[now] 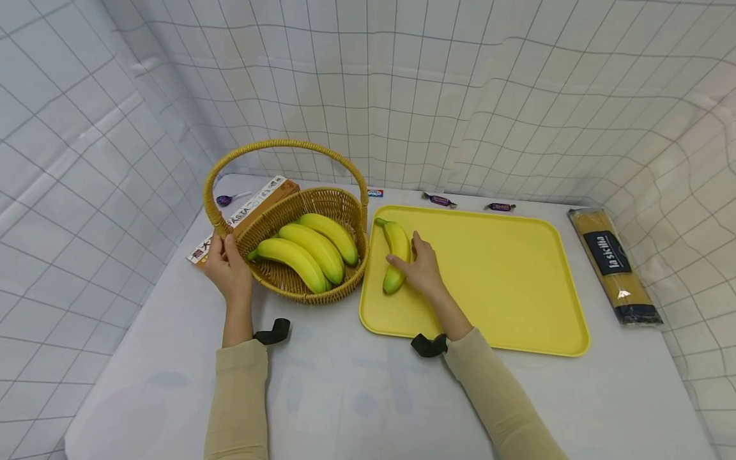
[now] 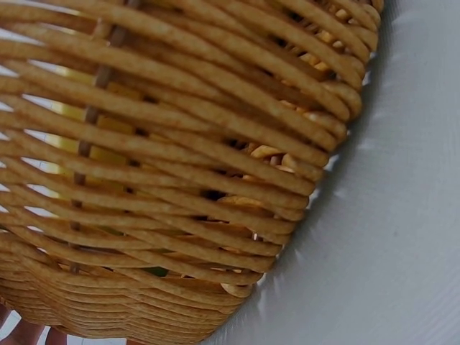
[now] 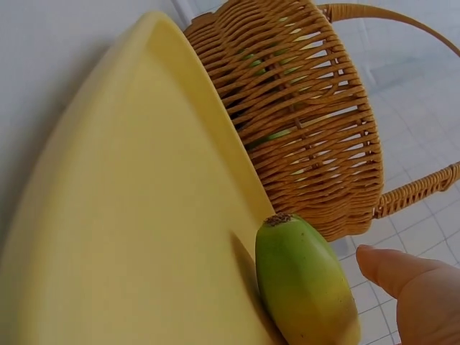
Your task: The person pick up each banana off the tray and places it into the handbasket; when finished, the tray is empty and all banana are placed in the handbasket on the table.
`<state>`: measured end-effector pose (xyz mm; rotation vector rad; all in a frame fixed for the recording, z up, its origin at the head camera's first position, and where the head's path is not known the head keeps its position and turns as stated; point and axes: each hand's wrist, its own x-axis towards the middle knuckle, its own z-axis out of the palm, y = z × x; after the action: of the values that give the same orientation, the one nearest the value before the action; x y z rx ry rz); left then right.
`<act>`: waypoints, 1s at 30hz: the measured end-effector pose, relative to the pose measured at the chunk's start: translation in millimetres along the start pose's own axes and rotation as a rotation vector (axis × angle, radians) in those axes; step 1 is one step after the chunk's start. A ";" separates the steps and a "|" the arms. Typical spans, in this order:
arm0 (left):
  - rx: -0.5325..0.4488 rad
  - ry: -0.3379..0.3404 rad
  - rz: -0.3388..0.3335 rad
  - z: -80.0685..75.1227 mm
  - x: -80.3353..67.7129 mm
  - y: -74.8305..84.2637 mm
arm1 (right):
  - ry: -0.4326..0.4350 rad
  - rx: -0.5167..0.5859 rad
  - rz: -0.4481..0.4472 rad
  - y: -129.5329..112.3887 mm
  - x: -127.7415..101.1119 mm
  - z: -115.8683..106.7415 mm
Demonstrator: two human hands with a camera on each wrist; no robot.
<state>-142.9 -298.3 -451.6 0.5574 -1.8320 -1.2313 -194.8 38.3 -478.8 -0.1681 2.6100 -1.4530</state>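
Yellow, going green at its tip, the banana (image 1: 396, 262) under my right grip (image 1: 422, 269) lies on the left part of the yellow tray (image 1: 517, 281), its stalk pointing away from me. My right fingers are curled along its side and hold it down against the tray; in the right wrist view I see its green end (image 3: 305, 284) resting on the tray surface (image 3: 129, 215) with a fingertip (image 3: 402, 277) just beside it.

My left grip (image 1: 227, 268) holds the wicker basket (image 1: 299, 281) at its left rim, where the handle (image 1: 276, 148) meets the weave, thumb and fingers closed round that spot. The left wrist view shows only the woven wall (image 2: 180, 180) close up, with the desk (image 2: 402, 237) beside it, so I cannot tell the finger positions from there.

Three bananas (image 1: 307, 249) lie side by side inside the basket. The basket stands just left of the tray, its rim touching or nearly touching the tray's edge.

Behind the basket a pasta box (image 1: 247, 214) lies flat on the desk (image 1: 345, 383), with a purple-wrapped sweet (image 1: 225, 199) near it. Two more wrapped sweets (image 1: 439, 200) lie past the tray's far edge, and a small blue-and-white packet (image 1: 375, 192) lies near the basket handle. Right of the tray, well apart from both grips, a packet of spaghetti (image 1: 614, 265) lies lengthwise.
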 end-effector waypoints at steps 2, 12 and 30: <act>-0.002 0.000 0.000 0.1 -0.1 0.1 | 0.008 -0.016 -0.007 -0.1 -0.2 1.3; 0.005 -0.003 -0.006 0.0 -0.2 1.2 | 0.033 -0.111 0.005 -1.6 -1.8 8.9; -0.003 -0.005 -0.014 0.2 0.0 1.7 | 0.073 -0.135 -0.033 -1.5 -4.4 14.2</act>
<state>-143.0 -297.5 -450.1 0.5664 -1.8337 -1.2453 -187.8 26.4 -484.6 -0.1772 2.7785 -1.3166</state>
